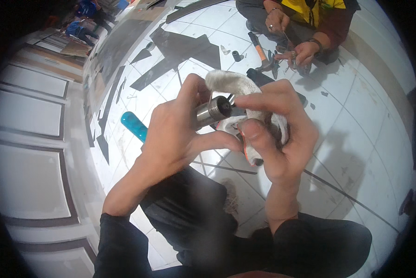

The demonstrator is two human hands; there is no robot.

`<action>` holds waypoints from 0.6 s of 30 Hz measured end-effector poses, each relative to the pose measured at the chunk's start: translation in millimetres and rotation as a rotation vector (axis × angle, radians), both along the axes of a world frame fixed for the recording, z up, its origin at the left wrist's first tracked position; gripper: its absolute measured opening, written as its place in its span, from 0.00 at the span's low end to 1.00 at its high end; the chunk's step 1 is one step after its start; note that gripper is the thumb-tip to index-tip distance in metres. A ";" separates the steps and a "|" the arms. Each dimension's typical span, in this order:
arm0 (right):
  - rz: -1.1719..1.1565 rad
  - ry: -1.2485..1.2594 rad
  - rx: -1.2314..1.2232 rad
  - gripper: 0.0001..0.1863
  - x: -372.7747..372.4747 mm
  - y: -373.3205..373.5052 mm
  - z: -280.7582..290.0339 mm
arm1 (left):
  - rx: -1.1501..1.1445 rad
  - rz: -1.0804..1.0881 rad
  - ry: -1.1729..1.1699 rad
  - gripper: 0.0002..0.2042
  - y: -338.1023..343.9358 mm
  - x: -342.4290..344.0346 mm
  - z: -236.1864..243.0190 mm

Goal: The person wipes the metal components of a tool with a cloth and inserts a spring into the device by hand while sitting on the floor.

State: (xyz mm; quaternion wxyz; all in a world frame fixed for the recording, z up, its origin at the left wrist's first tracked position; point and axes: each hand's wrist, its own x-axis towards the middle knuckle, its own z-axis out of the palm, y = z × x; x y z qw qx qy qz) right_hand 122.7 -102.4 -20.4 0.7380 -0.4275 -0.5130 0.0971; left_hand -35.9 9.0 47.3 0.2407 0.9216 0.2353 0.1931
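Observation:
My left hand (171,125) is closed around a metal cylinder (208,115) with a threaded, hollow end pointing right. My right hand (282,125) pinches a white cloth (236,83) with an orange edge, bunched between fingers and thumb. The cloth curls over and beside the threaded end; the right index finger reaches close to the opening. Something thin and dark sticks out by that fingertip, too small to name. Beyond my left wrist shows a teal handle (134,125); whether it joins the cylinder is hidden by the hand.
A person in a yellow vest (310,11) crouches opposite, both hands at work. Near them lie an orange-handled hammer (259,48) and a small black cylinder (236,56). Dark sheet pieces (185,51) lie on the white tiles. A panelled wall (32,176) stands at left.

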 end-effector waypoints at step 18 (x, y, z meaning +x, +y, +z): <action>0.303 0.828 0.113 0.12 10.1 8.8 -19.7 | 0.086 0.086 0.050 0.41 -3.5 -3.4 -2.7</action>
